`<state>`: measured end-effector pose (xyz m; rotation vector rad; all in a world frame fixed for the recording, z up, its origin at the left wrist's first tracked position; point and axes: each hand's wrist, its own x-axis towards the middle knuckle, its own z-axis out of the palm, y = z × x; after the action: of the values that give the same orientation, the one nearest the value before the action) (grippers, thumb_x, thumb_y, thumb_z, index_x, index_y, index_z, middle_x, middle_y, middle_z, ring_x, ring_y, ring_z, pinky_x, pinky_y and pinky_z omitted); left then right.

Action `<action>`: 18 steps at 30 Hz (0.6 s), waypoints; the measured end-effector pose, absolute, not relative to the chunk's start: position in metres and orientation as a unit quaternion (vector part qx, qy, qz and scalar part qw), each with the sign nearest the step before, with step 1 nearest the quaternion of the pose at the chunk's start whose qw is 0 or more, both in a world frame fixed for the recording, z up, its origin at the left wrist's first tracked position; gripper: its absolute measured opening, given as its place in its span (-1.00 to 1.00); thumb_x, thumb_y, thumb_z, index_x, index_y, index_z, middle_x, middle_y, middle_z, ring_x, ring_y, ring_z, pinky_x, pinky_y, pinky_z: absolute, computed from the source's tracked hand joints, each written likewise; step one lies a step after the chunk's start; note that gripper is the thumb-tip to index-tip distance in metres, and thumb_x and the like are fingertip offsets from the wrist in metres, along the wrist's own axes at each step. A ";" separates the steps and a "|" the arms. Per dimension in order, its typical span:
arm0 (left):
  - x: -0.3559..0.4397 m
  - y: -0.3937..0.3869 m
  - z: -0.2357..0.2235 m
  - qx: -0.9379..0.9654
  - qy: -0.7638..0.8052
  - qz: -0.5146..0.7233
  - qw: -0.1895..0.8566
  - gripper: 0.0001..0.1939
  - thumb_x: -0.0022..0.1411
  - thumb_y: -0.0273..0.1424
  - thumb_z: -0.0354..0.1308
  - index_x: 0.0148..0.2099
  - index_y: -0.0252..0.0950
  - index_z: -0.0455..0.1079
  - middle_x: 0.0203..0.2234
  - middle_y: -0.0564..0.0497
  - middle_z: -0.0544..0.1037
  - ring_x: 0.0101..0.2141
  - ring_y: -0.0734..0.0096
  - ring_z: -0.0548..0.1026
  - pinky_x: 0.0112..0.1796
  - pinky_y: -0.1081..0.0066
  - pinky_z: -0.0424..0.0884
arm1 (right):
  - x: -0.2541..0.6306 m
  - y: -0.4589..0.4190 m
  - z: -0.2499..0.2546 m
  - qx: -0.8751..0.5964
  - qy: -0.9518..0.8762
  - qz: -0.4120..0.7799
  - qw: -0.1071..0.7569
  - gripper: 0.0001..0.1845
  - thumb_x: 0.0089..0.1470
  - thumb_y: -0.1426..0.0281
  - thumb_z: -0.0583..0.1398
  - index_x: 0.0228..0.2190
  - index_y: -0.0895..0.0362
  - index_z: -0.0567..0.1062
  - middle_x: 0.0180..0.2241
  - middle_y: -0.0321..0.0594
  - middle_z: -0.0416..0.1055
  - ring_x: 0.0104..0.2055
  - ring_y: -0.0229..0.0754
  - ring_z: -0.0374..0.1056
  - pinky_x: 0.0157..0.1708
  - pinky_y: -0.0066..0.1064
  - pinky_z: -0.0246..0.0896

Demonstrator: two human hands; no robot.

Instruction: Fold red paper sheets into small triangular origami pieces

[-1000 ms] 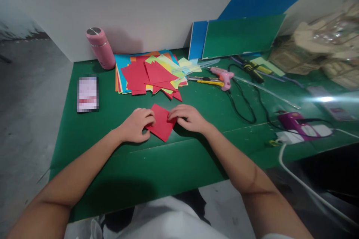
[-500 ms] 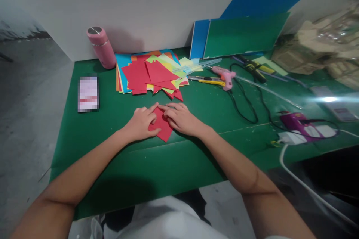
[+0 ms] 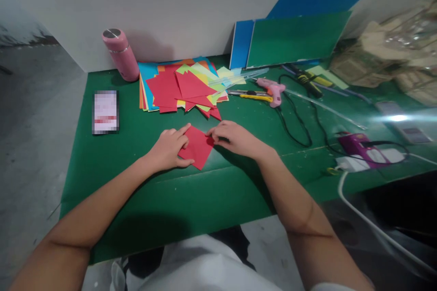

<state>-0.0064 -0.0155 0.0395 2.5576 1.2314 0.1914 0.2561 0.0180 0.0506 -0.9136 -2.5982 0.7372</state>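
A small red sheet of paper (image 3: 198, 148) lies on the green table, turned so that one corner points toward me. My left hand (image 3: 170, 148) rests over its left side, index finger stretched toward the far corner and thumb spread along the near edge, pressing the sheet down. At the right corner, my right hand (image 3: 235, 138) has its thumb and fingertips pinched together on the paper's edge. The fingertips partly hide that corner.
Coloured paper sheets and red cut pieces (image 3: 165, 88) lie behind. A pink bottle (image 3: 121, 57) and a blurred-out phone-sized item (image 3: 105, 112) are left. To the right are a yellow utility knife (image 3: 256, 96), pink glue gun (image 3: 272, 91), black cable and purple power device (image 3: 360, 148).
Both hands met at the sheet's far corner, fingers pressing along it. Since then my right hand has drawn back to the right corner, while my left stays on the left side.
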 end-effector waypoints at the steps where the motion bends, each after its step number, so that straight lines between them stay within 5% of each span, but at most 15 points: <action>1: -0.007 -0.016 0.040 0.888 0.429 0.066 0.152 -0.61 0.02 -0.13 0.34 -0.34 -0.26 0.26 0.31 -0.21 0.17 -0.15 0.15 0.42 -0.10 0.17 0.28 | 0.256 0.018 0.050 -0.315 -0.900 0.262 0.148 -0.81 0.15 0.51 0.13 -0.48 0.08 0.29 -0.23 -0.23 0.56 -0.16 -0.14 0.36 -0.11 -0.28 0.12; 8: -0.007 -0.016 0.042 0.878 0.434 0.060 0.191 -0.60 0.03 -0.11 0.35 -0.32 -0.25 0.27 0.34 -0.17 0.12 -0.10 0.13 0.40 -0.04 0.11 0.26 | 0.239 0.007 0.045 -0.352 -0.901 0.221 0.122 -0.91 0.14 0.37 0.24 -0.34 0.09 0.40 -0.14 -0.11 0.38 -0.04 -0.05 0.27 -0.04 -0.21 0.10; 18: -0.005 -0.022 0.041 0.866 0.456 0.071 0.192 -0.55 -0.02 -0.08 0.38 -0.26 -0.27 0.31 0.35 -0.18 0.09 -0.06 0.04 0.37 -0.04 0.05 0.26 | 0.221 -0.013 0.042 -0.365 -0.916 0.140 0.086 -0.44 -0.09 0.01 0.36 -0.20 0.10 0.36 0.09 0.05 0.20 0.17 0.15 0.08 0.11 0.01 -0.07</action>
<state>-0.0053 -0.0219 0.0407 2.4323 1.2797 0.1987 0.2208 -0.0131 0.0425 -1.0868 -2.7311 0.4175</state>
